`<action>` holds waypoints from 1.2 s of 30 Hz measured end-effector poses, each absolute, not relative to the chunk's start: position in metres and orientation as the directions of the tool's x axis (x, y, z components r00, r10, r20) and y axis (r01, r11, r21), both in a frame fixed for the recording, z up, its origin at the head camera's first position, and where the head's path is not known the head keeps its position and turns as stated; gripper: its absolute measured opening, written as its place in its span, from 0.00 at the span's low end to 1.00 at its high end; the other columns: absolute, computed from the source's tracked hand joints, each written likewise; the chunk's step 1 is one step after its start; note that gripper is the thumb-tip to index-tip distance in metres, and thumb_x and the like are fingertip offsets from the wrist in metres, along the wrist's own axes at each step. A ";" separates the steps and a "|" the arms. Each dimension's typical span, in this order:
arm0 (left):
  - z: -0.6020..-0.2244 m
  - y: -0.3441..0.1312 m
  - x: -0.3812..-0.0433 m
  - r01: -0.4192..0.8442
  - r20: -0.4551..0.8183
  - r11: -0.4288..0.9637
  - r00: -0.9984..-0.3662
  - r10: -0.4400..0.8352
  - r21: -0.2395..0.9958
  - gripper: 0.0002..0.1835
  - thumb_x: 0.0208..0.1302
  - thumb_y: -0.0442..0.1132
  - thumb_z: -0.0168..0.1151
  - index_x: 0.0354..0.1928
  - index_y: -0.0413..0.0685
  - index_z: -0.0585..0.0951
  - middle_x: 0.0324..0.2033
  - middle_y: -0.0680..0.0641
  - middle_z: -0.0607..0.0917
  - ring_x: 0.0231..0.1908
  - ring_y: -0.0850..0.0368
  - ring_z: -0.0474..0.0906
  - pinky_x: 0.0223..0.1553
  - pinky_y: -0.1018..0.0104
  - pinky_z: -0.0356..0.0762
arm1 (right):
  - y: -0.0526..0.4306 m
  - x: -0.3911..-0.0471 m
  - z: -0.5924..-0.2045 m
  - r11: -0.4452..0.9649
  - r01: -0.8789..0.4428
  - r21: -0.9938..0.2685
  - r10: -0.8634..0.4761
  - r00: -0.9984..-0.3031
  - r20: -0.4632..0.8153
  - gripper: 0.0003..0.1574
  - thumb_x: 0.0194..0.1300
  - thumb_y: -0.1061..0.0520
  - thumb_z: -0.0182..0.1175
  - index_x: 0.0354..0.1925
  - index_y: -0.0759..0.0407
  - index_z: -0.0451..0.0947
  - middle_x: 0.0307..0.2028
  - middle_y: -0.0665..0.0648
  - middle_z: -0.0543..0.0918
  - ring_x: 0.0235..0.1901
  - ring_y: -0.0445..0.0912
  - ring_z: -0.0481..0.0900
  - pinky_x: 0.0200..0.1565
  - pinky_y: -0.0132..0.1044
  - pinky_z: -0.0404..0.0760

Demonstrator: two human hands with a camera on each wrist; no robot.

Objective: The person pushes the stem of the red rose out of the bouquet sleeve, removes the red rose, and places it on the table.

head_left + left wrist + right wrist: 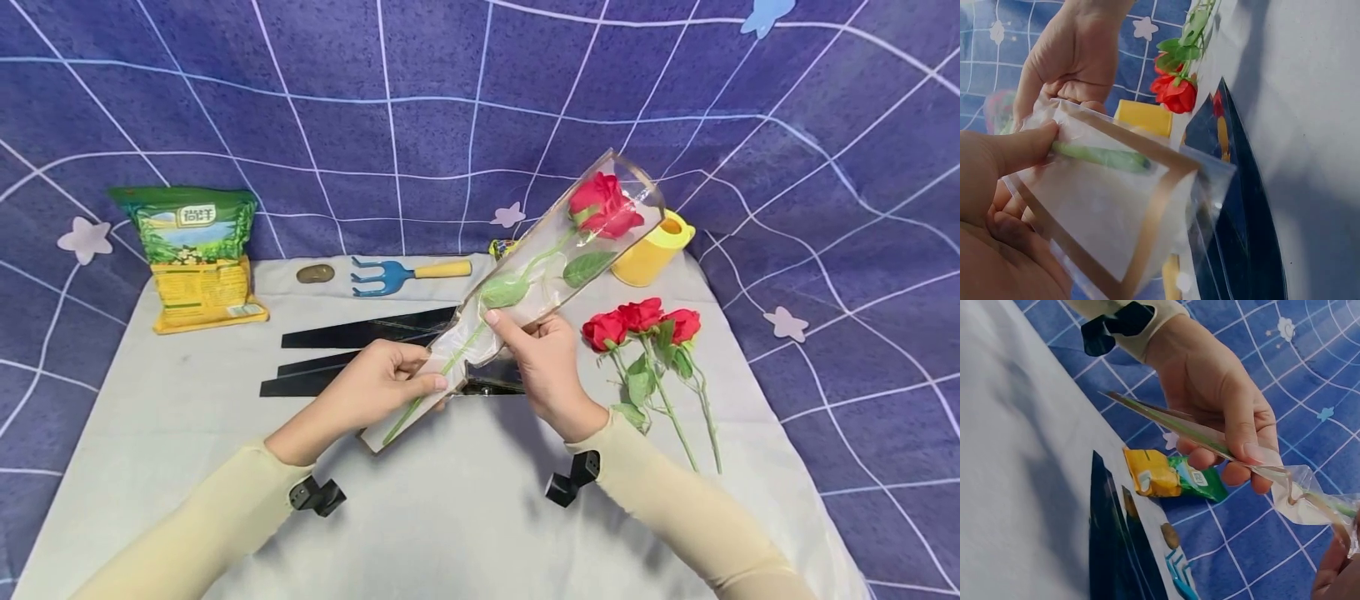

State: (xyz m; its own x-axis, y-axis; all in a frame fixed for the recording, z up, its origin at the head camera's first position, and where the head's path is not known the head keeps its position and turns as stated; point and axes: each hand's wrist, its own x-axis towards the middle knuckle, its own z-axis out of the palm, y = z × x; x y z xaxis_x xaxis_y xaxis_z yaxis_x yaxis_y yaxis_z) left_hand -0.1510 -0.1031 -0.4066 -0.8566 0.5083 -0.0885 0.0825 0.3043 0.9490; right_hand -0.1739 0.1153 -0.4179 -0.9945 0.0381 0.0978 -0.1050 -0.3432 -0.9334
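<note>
A single red rose [606,207] lies inside a clear, brown-edged flower sleeve [551,271], tilted with its bloom up to the right. Around the narrow lower part, the left hand [386,382] pinches sleeve and stem, thumb on top. My right hand [547,358] grips the sleeve at its middle, just below the leaves, where the plastic is creased inward. The left wrist view shows the stem's cut end [1138,162] within the sleeve's bottom corner. In the right wrist view the left hand [1222,412] holds the sleeve edge-on.
Several black-looking sleeves [315,379] lie flat beneath the hands. Red roses [641,321] rest at the right, before a yellow watering can [648,254]. A blue hand rake [386,277], a brown stone [315,273] and a green-yellow bag [198,258] line the back.
</note>
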 end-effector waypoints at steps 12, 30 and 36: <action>-0.404 -0.103 -0.152 0.158 -0.028 0.372 -0.894 0.448 0.915 0.11 0.58 0.49 0.66 0.28 0.50 0.81 0.24 0.55 0.84 0.24 0.59 0.82 0.23 0.64 0.76 | 0.114 -0.168 -0.424 -0.332 -0.027 -0.943 -0.041 -0.998 0.043 0.17 0.54 0.59 0.70 0.41 0.66 0.80 0.37 0.60 0.84 0.36 0.46 0.80 0.38 0.37 0.78; -0.403 -0.122 -0.150 0.252 0.006 0.525 -0.905 0.425 0.813 0.13 0.55 0.57 0.66 0.22 0.62 0.78 0.12 0.60 0.69 0.15 0.65 0.57 0.16 0.69 0.55 | 0.148 -0.185 -0.404 -0.481 0.025 -0.877 -0.070 -0.997 0.011 0.09 0.55 0.62 0.68 0.34 0.66 0.83 0.28 0.57 0.83 0.20 0.42 0.71 0.23 0.30 0.68; -0.399 -0.125 -0.151 0.254 -0.003 0.519 -0.897 0.443 0.816 0.11 0.56 0.55 0.65 0.23 0.60 0.80 0.14 0.58 0.73 0.16 0.64 0.60 0.17 0.69 0.57 | 0.152 -0.188 -0.404 -0.547 0.014 -0.837 -0.073 -0.997 0.031 0.15 0.57 0.62 0.67 0.42 0.67 0.79 0.37 0.59 0.83 0.32 0.46 0.80 0.34 0.35 0.77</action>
